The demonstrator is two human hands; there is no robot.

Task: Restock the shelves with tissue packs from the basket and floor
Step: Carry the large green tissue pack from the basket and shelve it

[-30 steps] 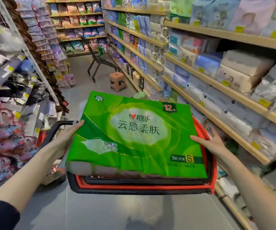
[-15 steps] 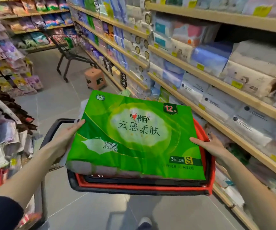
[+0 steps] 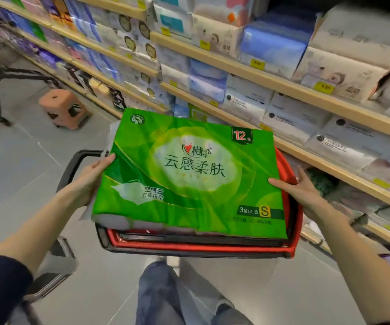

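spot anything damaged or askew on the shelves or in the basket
Two things. On the upper right shelf, a cardboard box looks torn open at its right end, with a flap hanging loose. The green pack is too wide for the red basket, so it lies across the rim instead of inside.
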